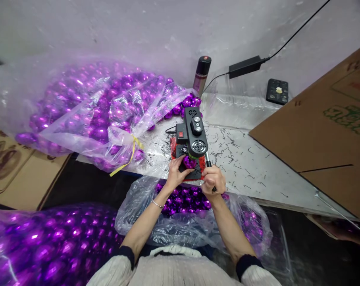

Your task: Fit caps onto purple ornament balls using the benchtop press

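A small black bench machine [192, 133] with a red switch stands on a red base at the near edge of the worktable [251, 163]. My left hand [176, 173] pinches a shiny purple ball [189, 162] seated under the machine's head. My right hand [213, 179] is closed round the machine's black lever handle [208, 161]. An open clear bag of purple balls [184, 200] lies in my lap just below both hands.
A large tied bag of purple balls [87, 107] lies on the table's left. Another full bag [49, 246] sits lower left. A cardboard sheet [325, 131] leans at right. A spray can [201, 73], power adapter [245, 66] and black pad [277, 91] are at the back. Small metal hooks litter the tabletop.
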Motion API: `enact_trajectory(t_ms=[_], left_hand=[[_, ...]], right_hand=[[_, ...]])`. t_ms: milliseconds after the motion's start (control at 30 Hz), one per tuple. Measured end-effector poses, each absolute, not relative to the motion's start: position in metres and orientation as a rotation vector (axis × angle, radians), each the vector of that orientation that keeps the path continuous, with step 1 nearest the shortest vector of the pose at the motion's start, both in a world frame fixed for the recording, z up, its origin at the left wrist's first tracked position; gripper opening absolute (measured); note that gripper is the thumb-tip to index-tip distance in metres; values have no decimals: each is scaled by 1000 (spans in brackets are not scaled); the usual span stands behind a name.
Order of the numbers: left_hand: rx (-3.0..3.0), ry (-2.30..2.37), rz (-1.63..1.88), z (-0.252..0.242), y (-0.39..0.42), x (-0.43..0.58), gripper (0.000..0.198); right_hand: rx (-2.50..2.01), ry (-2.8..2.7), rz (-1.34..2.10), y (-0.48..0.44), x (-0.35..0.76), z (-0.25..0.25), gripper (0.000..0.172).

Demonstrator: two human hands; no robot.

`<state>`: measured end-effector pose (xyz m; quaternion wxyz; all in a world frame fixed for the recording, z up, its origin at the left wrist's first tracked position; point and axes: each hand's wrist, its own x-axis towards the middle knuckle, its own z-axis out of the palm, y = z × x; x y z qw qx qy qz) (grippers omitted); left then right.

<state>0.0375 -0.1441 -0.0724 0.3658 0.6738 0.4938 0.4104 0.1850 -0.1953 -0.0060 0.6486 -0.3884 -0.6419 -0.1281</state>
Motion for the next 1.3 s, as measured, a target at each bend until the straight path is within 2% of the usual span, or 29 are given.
enact_trajectory(t_ms=[667,900,1067,1200,1233,1300], left_hand=[[1755,1250,1041,-74,-142,38,63],[1802,1194,1081,-80,-143,37,67],[2087,1005,1061,-83,-183,6,63],[2279,892,930,-79,-204,-29,94],[2269,914,940,-75,-199,-38,96],[2192,1073,998,-63,-178,-52,77]], right_hand=[[-805,-1485,-287,-190,183,-22,37],[-981,-1341,-164,-195,184,39,37],[-1028,-1296,-81,-197,179,65,39],[-986,-1342,-98,-201,180,51,38],[-978,-1350,-100,-201,180,48,38],[-972,-1354,-100,-202,181,44,38]])
